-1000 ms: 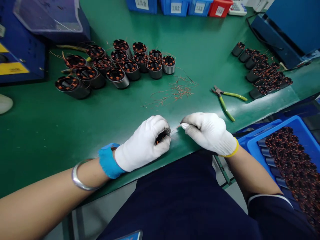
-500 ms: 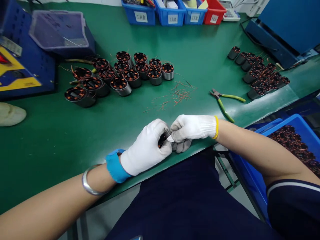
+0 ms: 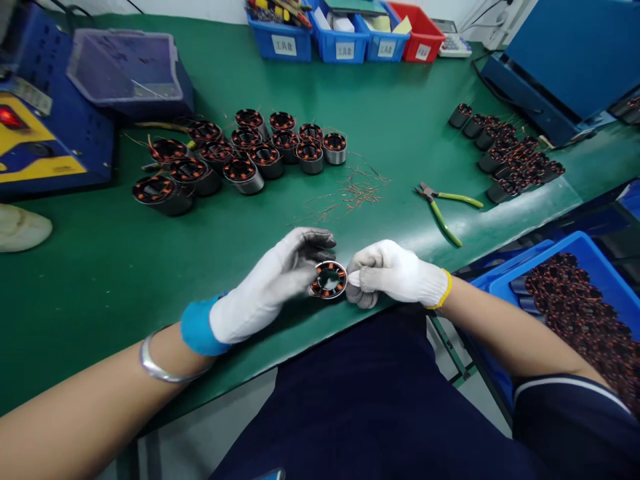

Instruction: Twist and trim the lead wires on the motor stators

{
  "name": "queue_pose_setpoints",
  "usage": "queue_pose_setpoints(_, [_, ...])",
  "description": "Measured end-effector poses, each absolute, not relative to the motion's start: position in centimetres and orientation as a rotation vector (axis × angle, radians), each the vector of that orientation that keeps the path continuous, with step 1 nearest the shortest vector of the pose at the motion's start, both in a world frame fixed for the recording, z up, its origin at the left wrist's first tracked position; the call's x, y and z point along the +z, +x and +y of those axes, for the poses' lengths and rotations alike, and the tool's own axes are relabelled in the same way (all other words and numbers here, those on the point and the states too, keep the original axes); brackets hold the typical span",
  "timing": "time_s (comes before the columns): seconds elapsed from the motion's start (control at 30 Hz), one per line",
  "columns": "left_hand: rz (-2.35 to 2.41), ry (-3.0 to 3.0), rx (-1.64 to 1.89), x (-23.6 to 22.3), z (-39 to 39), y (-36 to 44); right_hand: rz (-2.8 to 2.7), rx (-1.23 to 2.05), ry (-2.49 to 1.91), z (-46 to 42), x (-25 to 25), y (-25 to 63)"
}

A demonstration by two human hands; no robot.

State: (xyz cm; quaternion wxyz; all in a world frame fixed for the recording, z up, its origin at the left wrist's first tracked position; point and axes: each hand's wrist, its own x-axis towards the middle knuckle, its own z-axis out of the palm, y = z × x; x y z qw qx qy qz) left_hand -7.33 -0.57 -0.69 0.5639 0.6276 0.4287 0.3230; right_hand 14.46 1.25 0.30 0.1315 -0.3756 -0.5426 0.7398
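Note:
A stator core (image 3: 341, 279) wound with copper coils stands at the front edge of the bench, its round opening facing up. My left hand (image 3: 273, 287), in a white glove with a blue cuff, is beside it on the left, fingers apart, thumb blurred close to the rim. On the other side, my right hand (image 3: 387, 273), in a white glove with a yellow cuff, has its thumb and fingers pinched together against the stator's right edge. Whatever lies in that pinch is hidden. Beyond the hands lie loose copper wire clippings (image 3: 361, 193) and green-handled cutting pliers (image 3: 440, 203).
Several wound stators (image 3: 245, 175) stand in a group at the back left, and another cluster (image 3: 505, 157) at the right. A blue crate (image 3: 500, 290) of stators sits low at my right. Labelled bins (image 3: 285, 47) line the back; a blue-yellow machine (image 3: 45, 143) stands left.
My left hand has let go of the stator and moved left, with its fingers spreading. The stator's face now shows. My right hand has shifted slightly right, still pinched.

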Motion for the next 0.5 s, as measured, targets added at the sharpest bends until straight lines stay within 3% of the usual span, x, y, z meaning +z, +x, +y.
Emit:
queue_pose_setpoints(0.2, [1.043, 1.193, 0.291, 2.2, -1.6, -6.3, -1.370, 2.147, -1.003, -0.7, 0.3, 15.5])
queue_pose_setpoints(0.37, [1.078, 1.698, 0.872, 1.9, -3.5, -5.8, -1.217, 2.167, -0.900, -1.1, -1.0, 15.7])
queue_pose_setpoints(0.5, [0.507, 2.485, 1.046, 1.4, -3.4, -7.3, -1.165, 2.184, -0.787, -1.3, -1.1, 15.7])
